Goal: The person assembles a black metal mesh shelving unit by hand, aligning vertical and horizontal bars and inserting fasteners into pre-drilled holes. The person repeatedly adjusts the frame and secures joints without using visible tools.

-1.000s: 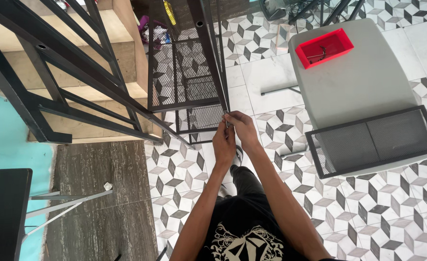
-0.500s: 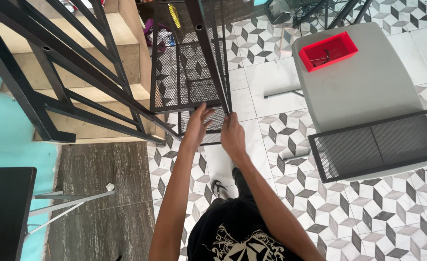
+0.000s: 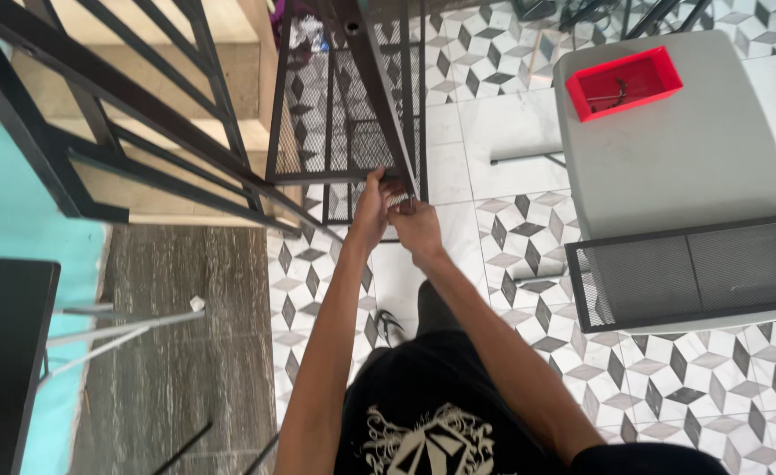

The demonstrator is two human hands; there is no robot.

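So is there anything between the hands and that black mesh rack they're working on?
Nothing visible is in the way. The left hand and the right hand are already at the lower front corner of the black mesh rack, fingers on its frame.

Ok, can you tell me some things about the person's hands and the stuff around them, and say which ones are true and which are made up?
1. Both hands, the left hand and the right hand, are at the lower corner of the black mesh rack. True.
2. The red tray lies on the floor. False: it sits on the grey table.
3. A black mesh shelf panel lies on that table. True.
4. The floor tiles are plain white. False: many carry a grey, black and white cube pattern.
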